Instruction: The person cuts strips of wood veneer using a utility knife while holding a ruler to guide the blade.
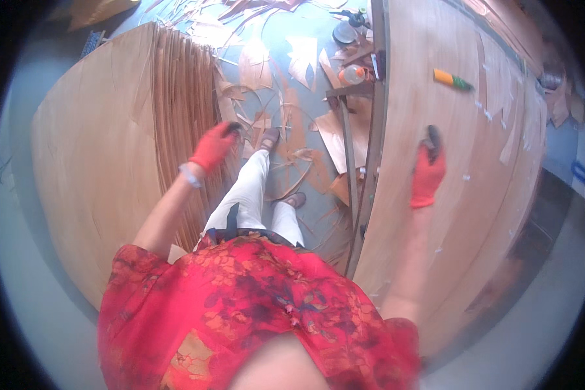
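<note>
My left hand (214,148), in a red glove with dark fingertips, hangs over the right side of a tall stack of thin wood veneer sheets (97,136). Its fingers are loosely bent, and nothing shows in them. On the other side, my right hand (428,177), gloved the same way, is above a broad veneer sheet (406,84) topping a second stack. Motion smears its dark fingertips, so whether they hold anything cannot be told. Farther along that sheet lies a yellow tube-like thing with a green end (453,80). Small white pieces (467,177) dot the surface.
Between the stacks, torn veneer scraps (257,65) litter the grey floor around my feet. A dark metal frame (350,149) runs along the right stack's inner edge. Beside it stand a clear bottle with an orange cap (352,75) and a round dark-rimmed container (344,32).
</note>
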`<action>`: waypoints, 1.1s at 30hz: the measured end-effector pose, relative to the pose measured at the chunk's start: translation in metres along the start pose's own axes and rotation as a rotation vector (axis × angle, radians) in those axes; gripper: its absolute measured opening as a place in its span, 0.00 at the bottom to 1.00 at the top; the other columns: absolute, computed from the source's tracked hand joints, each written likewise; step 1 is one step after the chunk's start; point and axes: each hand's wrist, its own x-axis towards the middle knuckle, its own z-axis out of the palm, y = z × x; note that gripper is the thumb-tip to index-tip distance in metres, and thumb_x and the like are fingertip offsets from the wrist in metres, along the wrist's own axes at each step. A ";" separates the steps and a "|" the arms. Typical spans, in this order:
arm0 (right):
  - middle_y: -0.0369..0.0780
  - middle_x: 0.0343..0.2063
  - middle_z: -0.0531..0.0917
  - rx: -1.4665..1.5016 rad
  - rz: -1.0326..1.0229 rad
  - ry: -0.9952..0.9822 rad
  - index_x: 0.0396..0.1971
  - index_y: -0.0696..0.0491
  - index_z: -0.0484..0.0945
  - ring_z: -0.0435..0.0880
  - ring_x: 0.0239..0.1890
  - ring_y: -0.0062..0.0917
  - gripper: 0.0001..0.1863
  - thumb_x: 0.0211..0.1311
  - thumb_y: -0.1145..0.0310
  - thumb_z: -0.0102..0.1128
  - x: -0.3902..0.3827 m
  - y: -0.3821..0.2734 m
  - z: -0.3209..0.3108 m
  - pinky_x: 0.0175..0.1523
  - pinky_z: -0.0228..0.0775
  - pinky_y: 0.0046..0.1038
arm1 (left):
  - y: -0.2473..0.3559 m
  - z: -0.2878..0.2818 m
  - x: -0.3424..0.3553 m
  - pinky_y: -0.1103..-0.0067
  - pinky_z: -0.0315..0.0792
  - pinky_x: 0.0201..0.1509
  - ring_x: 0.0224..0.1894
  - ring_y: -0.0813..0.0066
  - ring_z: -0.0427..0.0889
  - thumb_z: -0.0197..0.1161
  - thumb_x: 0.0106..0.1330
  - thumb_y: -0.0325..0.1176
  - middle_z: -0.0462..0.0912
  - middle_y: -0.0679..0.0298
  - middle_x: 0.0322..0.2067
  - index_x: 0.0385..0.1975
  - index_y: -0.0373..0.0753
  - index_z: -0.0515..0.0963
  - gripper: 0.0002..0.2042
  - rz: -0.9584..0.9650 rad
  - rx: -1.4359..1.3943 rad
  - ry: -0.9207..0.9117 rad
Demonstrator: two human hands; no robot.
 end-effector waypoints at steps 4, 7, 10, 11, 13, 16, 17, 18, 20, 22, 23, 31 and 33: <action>0.49 0.62 0.76 -0.622 -0.442 0.009 0.65 0.58 0.70 0.71 0.66 0.42 0.26 0.65 0.79 0.51 0.143 0.061 -0.025 0.72 0.58 0.38 | -0.002 -0.106 0.038 0.73 0.74 0.56 0.50 0.62 0.84 0.60 0.70 0.33 0.85 0.53 0.49 0.53 0.38 0.80 0.14 0.041 -0.079 0.301; 0.40 0.64 0.75 -0.960 -0.611 -0.092 0.69 0.46 0.67 0.70 0.67 0.45 0.32 0.64 0.80 0.53 0.193 0.082 -0.025 0.76 0.52 0.44 | -0.002 -0.174 0.056 0.73 0.73 0.58 0.53 0.60 0.83 0.60 0.70 0.31 0.84 0.54 0.52 0.54 0.37 0.79 0.15 0.118 0.112 0.540; 0.39 0.61 0.78 -1.021 -0.648 -0.128 0.63 0.46 0.73 0.73 0.64 0.43 0.27 0.63 0.76 0.59 0.213 0.071 -0.006 0.72 0.60 0.45 | -0.035 -0.234 0.066 0.67 0.61 0.70 0.68 0.55 0.68 0.61 0.71 0.37 0.71 0.52 0.66 0.64 0.39 0.70 0.23 0.075 0.392 0.631; 0.39 0.58 0.80 -1.049 -0.646 -0.130 0.62 0.46 0.75 0.74 0.63 0.42 0.26 0.62 0.76 0.59 0.216 0.068 -0.005 0.70 0.61 0.45 | -0.058 -0.243 0.068 0.65 0.56 0.73 0.71 0.53 0.64 0.61 0.71 0.39 0.66 0.52 0.69 0.67 0.39 0.67 0.26 0.027 0.532 0.660; 0.41 0.51 0.82 -1.088 -0.663 -0.102 0.56 0.49 0.77 0.77 0.57 0.39 0.22 0.61 0.74 0.62 0.212 0.062 -0.009 0.64 0.67 0.45 | -0.080 -0.242 0.076 0.57 0.37 0.79 0.78 0.48 0.46 0.58 0.71 0.50 0.51 0.51 0.76 0.75 0.44 0.55 0.35 -0.126 0.631 0.626; 0.43 0.48 0.82 -1.249 -0.496 -0.077 0.51 0.53 0.78 0.79 0.52 0.41 0.19 0.58 0.73 0.65 0.209 0.051 -0.017 0.59 0.71 0.44 | -0.095 -0.236 0.092 0.55 0.37 0.79 0.78 0.48 0.45 0.55 0.72 0.54 0.49 0.51 0.76 0.76 0.45 0.53 0.37 -0.139 0.779 0.655; 0.44 0.47 0.82 -1.166 -0.403 -0.085 0.50 0.55 0.77 0.80 0.49 0.40 0.18 0.59 0.72 0.65 0.207 0.049 -0.024 0.56 0.72 0.42 | -0.102 -0.236 0.097 0.54 0.37 0.78 0.78 0.46 0.44 0.52 0.73 0.56 0.48 0.51 0.77 0.76 0.46 0.52 0.37 -0.089 0.798 0.677; 0.44 0.46 0.82 -1.084 -0.310 -0.091 0.49 0.56 0.77 0.81 0.47 0.39 0.17 0.60 0.72 0.65 0.209 0.048 -0.034 0.54 0.74 0.40 | -0.106 -0.238 0.105 0.54 0.37 0.78 0.78 0.46 0.44 0.52 0.73 0.56 0.48 0.52 0.77 0.76 0.47 0.51 0.37 -0.075 0.797 0.694; 0.45 0.45 0.82 -0.848 -0.159 -0.054 0.49 0.58 0.75 0.82 0.44 0.36 0.16 0.63 0.70 0.65 0.203 0.039 -0.041 0.51 0.75 0.36 | -0.113 -0.239 0.115 0.53 0.36 0.78 0.78 0.47 0.44 0.52 0.74 0.56 0.47 0.53 0.77 0.77 0.50 0.51 0.36 -0.065 0.803 0.731; 0.45 0.44 0.82 -0.544 -0.033 0.031 0.51 0.59 0.73 0.83 0.42 0.32 0.17 0.67 0.69 0.63 0.177 0.007 -0.022 0.49 0.76 0.31 | -0.118 -0.239 0.123 0.51 0.35 0.78 0.78 0.47 0.43 0.51 0.74 0.55 0.46 0.52 0.77 0.77 0.51 0.49 0.36 -0.163 0.841 0.697; 0.44 0.45 0.82 -0.385 -0.034 0.010 0.52 0.59 0.72 0.83 0.43 0.30 0.17 0.69 0.69 0.63 0.161 -0.012 -0.004 0.50 0.76 0.30 | -0.120 -0.238 0.127 0.50 0.34 0.77 0.79 0.47 0.43 0.51 0.74 0.55 0.45 0.52 0.78 0.77 0.52 0.49 0.36 -0.209 0.858 0.679; 0.38 0.50 0.78 0.298 0.272 -0.197 0.58 0.57 0.68 0.77 0.52 0.23 0.22 0.69 0.70 0.64 0.035 -0.039 0.154 0.61 0.69 0.27 | -0.090 -0.244 0.131 0.47 0.37 0.76 0.77 0.44 0.47 0.51 0.73 0.54 0.52 0.49 0.75 0.74 0.46 0.57 0.33 -0.223 0.790 0.718; 0.41 0.45 0.80 0.555 0.552 -0.322 0.55 0.57 0.69 0.83 0.44 0.27 0.21 0.66 0.72 0.65 0.030 -0.076 0.200 0.56 0.74 0.29 | -0.089 -0.262 0.138 0.48 0.38 0.76 0.76 0.45 0.49 0.52 0.73 0.53 0.54 0.49 0.74 0.73 0.46 0.59 0.32 -0.140 0.681 0.806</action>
